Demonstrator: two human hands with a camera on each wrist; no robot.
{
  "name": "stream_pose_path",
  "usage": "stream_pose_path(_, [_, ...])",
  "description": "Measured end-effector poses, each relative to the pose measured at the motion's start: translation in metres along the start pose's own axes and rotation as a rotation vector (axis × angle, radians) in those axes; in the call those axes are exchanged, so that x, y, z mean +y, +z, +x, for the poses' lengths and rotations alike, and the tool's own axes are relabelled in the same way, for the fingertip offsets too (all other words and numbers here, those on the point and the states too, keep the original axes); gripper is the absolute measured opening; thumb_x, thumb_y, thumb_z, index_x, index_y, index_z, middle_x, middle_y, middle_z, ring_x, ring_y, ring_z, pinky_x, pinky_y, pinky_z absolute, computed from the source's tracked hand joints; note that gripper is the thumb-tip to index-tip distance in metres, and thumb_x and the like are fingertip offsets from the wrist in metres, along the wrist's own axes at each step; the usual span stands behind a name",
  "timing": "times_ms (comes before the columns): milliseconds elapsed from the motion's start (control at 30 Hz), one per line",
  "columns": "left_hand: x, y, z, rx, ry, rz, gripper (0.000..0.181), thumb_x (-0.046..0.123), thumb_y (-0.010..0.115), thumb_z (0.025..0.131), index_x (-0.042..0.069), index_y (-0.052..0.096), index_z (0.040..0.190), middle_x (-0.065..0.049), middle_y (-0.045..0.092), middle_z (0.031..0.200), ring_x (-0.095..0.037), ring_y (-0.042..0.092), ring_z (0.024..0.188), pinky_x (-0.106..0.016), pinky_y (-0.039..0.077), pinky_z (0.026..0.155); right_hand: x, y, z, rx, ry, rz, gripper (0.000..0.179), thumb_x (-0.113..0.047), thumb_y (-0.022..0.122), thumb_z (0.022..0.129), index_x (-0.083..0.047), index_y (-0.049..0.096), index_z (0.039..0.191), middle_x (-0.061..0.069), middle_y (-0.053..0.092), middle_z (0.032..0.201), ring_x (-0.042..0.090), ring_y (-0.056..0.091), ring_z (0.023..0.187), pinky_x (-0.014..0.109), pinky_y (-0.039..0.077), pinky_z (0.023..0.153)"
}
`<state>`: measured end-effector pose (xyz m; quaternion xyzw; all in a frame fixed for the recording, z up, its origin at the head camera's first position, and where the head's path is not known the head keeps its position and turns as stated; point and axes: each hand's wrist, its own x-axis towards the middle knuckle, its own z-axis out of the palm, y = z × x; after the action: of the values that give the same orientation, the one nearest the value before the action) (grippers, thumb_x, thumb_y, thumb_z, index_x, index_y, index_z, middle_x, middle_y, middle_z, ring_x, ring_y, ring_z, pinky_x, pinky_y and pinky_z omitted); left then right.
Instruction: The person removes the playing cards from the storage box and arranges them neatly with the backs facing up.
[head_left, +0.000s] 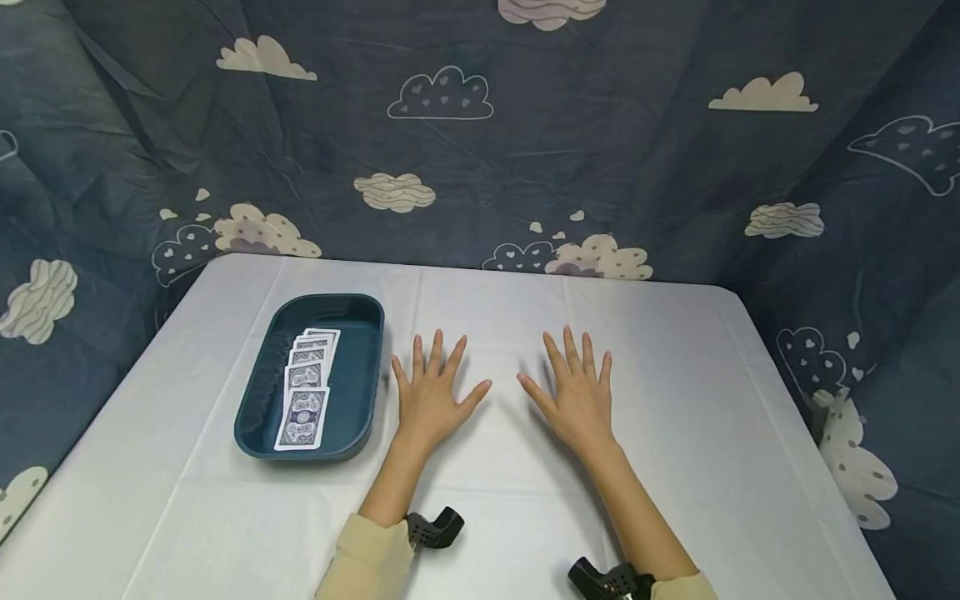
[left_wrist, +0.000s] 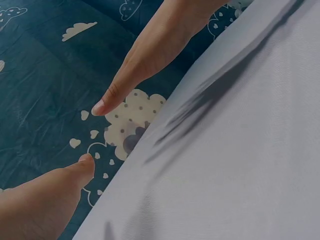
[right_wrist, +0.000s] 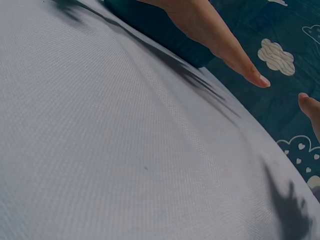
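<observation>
Both hands are held over the white table, palms down, with fingers straight and spread. My left hand [head_left: 428,404] is just right of a dark teal tray [head_left: 360,417] and holds nothing. Inside the tray lies an overlapping row of playing cards [head_left: 302,419], with dark blue patterned backs showing. The nearest card lies fully exposed on top; those farther back are partly covered. My right hand [head_left: 581,404], also holding nothing, is to the right of the left one, with a gap between the thumbs. Shadows of the hands fall on the cloth in both wrist views.
A white cloth [head_left: 720,433] covers the table, with fold creases running across it. Behind and at both sides hangs a dark blue curtain [head_left: 600,167] with cloud prints. Each wrist wears a black camera, the left wrist camera [head_left: 437,528] and the right wrist camera [head_left: 611,581].
</observation>
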<state>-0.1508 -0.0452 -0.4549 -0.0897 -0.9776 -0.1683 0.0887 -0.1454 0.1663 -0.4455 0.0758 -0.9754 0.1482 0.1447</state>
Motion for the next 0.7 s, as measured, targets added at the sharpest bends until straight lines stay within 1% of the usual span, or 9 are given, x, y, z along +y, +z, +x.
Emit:
stream_pose_path(67, [0.0, 0.0, 0.0, -0.013, -0.002, 0.001, 0.075, 0.07, 0.04, 0.083, 0.032, 0.026, 0.146, -0.009, 0.017, 0.153, -0.04, 0.008, 0.139, -0.067, 0.004, 0.101, 0.0, 0.0, -0.001, -0.009, 0.002, -0.002, 0.077, -0.061, 0.049, 0.084, -0.018, 0.031, 0.145, 0.015, 0.023, 0.151, 0.038, 0.01, 0.139, 0.061, 0.001, 0.106])
stream_pose_path(267, [0.001, 0.003, -0.003, -0.046, -0.008, -0.01, 0.076, 0.071, 0.04, 0.082, 0.032, 0.025, 0.146, -0.01, 0.016, 0.153, -0.041, 0.006, 0.139, -0.067, 0.003, 0.101, 0.001, 0.002, -0.002, -0.023, 0.003, -0.011, 0.078, -0.065, 0.045, 0.084, -0.019, 0.032, 0.145, 0.015, 0.024, 0.15, 0.038, 0.012, 0.139, 0.062, 0.005, 0.105])
stream_pose_path(433, [0.001, 0.004, -0.004, -0.076, -0.021, -0.05, 0.077, 0.073, 0.038, 0.082, 0.034, 0.021, 0.146, -0.008, 0.013, 0.154, -0.041, 0.005, 0.139, -0.067, 0.002, 0.101, 0.001, 0.003, -0.004, -0.017, 0.017, -0.012, 0.078, -0.065, 0.046, 0.084, -0.018, 0.033, 0.144, 0.016, 0.025, 0.15, 0.038, 0.012, 0.139, 0.061, 0.007, 0.105])
stream_pose_path(533, [0.001, 0.004, -0.004, -0.083, -0.029, -0.104, 0.078, 0.073, 0.036, 0.082, 0.034, 0.02, 0.147, -0.008, 0.013, 0.154, -0.04, 0.006, 0.139, -0.067, 0.003, 0.101, -0.001, 0.004, -0.005, -0.012, 0.02, -0.002, 0.078, -0.064, 0.046, 0.084, -0.017, 0.033, 0.144, 0.016, 0.025, 0.149, 0.039, 0.013, 0.138, 0.061, 0.008, 0.105])
stream_pose_path(600, [0.0, 0.001, -0.004, -0.079, -0.034, -0.16, 0.077, 0.073, 0.037, 0.082, 0.034, 0.02, 0.147, -0.008, 0.015, 0.153, -0.039, 0.008, 0.139, -0.066, 0.006, 0.102, -0.004, 0.005, -0.005, -0.009, 0.015, 0.009, 0.077, -0.064, 0.046, 0.084, -0.017, 0.033, 0.144, 0.016, 0.026, 0.149, 0.039, 0.014, 0.138, 0.061, 0.009, 0.105])
stream_pose_path(700, [0.0, -0.007, -0.003, -0.062, -0.031, -0.265, 0.074, 0.069, 0.04, 0.084, 0.033, 0.023, 0.146, -0.007, 0.024, 0.151, -0.035, 0.017, 0.139, -0.065, 0.012, 0.102, -0.006, 0.006, -0.005, -0.011, 0.007, 0.02, 0.077, -0.063, 0.047, 0.084, -0.016, 0.034, 0.144, 0.016, 0.026, 0.149, 0.038, 0.016, 0.138, 0.06, 0.011, 0.106])
